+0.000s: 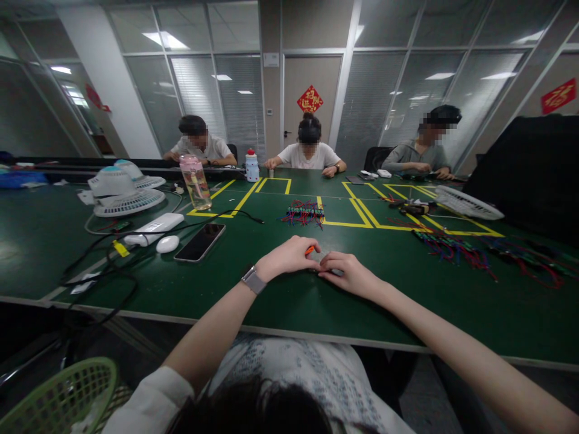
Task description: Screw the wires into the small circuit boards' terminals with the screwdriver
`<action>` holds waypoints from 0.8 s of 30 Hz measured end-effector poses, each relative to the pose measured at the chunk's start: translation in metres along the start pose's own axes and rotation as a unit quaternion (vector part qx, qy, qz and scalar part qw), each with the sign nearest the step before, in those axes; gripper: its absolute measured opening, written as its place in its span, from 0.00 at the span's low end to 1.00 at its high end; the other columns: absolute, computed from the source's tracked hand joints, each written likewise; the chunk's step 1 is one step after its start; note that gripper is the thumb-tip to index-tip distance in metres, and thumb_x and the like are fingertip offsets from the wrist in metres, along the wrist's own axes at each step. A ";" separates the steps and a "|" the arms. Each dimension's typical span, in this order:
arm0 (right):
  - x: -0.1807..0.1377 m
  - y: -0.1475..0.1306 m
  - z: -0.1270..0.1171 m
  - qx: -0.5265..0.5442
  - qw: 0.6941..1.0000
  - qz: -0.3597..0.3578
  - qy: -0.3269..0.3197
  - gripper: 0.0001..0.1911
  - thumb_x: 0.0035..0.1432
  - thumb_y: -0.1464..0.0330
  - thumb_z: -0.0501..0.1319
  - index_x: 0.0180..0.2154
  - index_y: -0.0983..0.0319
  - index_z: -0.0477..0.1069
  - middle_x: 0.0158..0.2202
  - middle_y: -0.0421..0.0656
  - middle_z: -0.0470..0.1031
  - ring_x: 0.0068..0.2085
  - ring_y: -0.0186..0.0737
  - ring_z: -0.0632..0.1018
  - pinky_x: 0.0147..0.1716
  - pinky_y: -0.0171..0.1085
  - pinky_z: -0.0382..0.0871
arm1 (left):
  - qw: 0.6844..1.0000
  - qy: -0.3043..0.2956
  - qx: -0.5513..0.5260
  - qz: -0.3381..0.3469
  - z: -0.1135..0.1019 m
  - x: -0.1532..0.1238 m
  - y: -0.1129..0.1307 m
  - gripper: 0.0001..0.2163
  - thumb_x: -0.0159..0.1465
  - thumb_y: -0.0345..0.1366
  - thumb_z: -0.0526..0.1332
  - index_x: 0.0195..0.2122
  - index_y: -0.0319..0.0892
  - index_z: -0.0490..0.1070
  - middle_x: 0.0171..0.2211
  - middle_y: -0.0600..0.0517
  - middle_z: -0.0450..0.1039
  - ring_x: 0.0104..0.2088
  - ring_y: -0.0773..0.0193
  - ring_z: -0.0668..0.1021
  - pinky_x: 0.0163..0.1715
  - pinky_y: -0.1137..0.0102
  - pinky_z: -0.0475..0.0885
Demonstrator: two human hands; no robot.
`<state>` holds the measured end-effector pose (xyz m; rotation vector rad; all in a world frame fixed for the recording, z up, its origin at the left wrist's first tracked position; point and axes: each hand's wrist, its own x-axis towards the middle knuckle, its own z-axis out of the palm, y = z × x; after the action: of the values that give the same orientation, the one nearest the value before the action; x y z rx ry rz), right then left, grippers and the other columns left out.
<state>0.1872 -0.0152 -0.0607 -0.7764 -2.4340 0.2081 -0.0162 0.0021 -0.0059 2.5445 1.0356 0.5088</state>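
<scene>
Fingers (pixel 312 243) meeting around orange piece (pixel 309 251)

The left hand (pixel 289 258) is curling thumb and forefinger almost together, with the orange piece showing between them. Just beside it, the right hand (pixel 346 274) is bunching its fingertips nearly closed; whether they are gripping anything, one cannot tell. Ahead of the fingers, wired boards (pixel 305 212) are lying on the green table (pixel 289 310). Left of the fingers, a phone (pixel 199 243) is resting near a white case (pixel 167 244).

Facing me: beige door (pixel 311 71); flanking it, glazed partitions (pixel 407 90) with Venetian blinds (pixel 194 87); far left, white pillar (pixel 108 90); before it, my green table (pixel 289 307).
</scene>
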 end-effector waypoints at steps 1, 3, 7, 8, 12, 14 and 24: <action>0.000 0.000 0.000 0.004 1.000 0.003 0.003 0.08 0.62 0.68 0.58 0.34 0.61 0.76 0.34 0.46 0.76 0.38 0.41 0.77 0.38 0.38 0.72 | 0.999 0.034 -0.005 0.004 -0.001 0.000 0.003 0.16 0.57 0.42 0.63 0.44 0.40 0.73 0.29 0.53 0.73 0.30 0.64 0.74 0.30 0.73 0.64; 0.001 0.000 0.001 0.015 1.000 0.007 0.005 0.08 0.62 0.68 0.59 0.34 0.62 0.76 0.34 0.46 0.76 0.37 0.41 0.77 0.38 0.38 0.72 | 0.993 0.112 -0.020 0.010 -0.003 -0.001 0.011 0.17 0.59 0.44 0.62 0.46 0.41 0.72 0.26 0.55 0.72 0.26 0.66 0.72 0.28 0.73 0.64; 0.001 -0.001 0.001 0.033 0.999 0.012 0.000 0.07 0.61 0.70 0.59 0.34 0.62 0.76 0.34 0.45 0.76 0.37 0.39 0.77 0.38 0.37 0.71 | 0.961 0.266 -0.049 0.061 -0.006 -0.003 0.021 0.09 0.63 0.38 0.56 0.37 0.40 0.73 0.28 0.54 0.73 0.27 0.69 0.73 0.31 0.74 0.65; 0.001 -0.001 0.001 0.035 0.999 0.014 0.000 0.07 0.61 0.70 0.59 0.35 0.62 0.76 0.34 0.45 0.76 0.37 0.39 0.77 0.38 0.36 0.71 | 0.956 0.282 -0.045 0.068 -0.006 -0.003 0.021 0.09 0.63 0.37 0.56 0.36 0.39 0.73 0.28 0.53 0.73 0.27 0.69 0.73 0.31 0.75 0.65; 0.001 0.000 0.001 0.026 0.999 0.023 0.006 0.06 0.60 0.70 0.60 0.33 0.62 0.75 0.33 0.45 0.76 0.36 0.40 0.77 0.37 0.36 0.71 | 0.987 0.153 0.010 0.046 -0.007 -0.002 0.010 0.12 0.59 0.44 0.61 0.35 0.40 0.74 0.25 0.55 0.72 0.25 0.68 0.71 0.27 0.74 0.63; 0.001 0.000 0.001 0.023 0.999 0.026 0.007 0.06 0.60 0.70 0.60 0.32 0.62 0.75 0.32 0.45 0.76 0.36 0.40 0.77 0.37 0.36 0.71 | 0.998 0.026 0.042 0.034 -0.006 -0.002 0.002 0.17 0.52 0.48 0.66 0.37 0.42 0.75 0.27 0.54 0.74 0.28 0.65 0.73 0.27 0.74 0.63; 0.003 0.000 0.002 0.027 0.999 0.025 0.011 0.06 0.59 0.71 0.59 0.33 0.62 0.75 0.33 0.44 0.77 0.35 0.39 0.77 0.37 0.36 0.71 | 0.991 -0.097 0.088 0.016 0.003 0.000 -0.011 0.09 0.54 0.35 0.63 0.36 0.43 0.76 0.35 0.50 0.77 0.36 0.61 0.76 0.35 0.72 0.66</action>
<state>0.1841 -0.0137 -0.0606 -0.8113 -2.3795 0.2824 -0.0212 0.0095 -0.0138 2.7037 1.0096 0.1786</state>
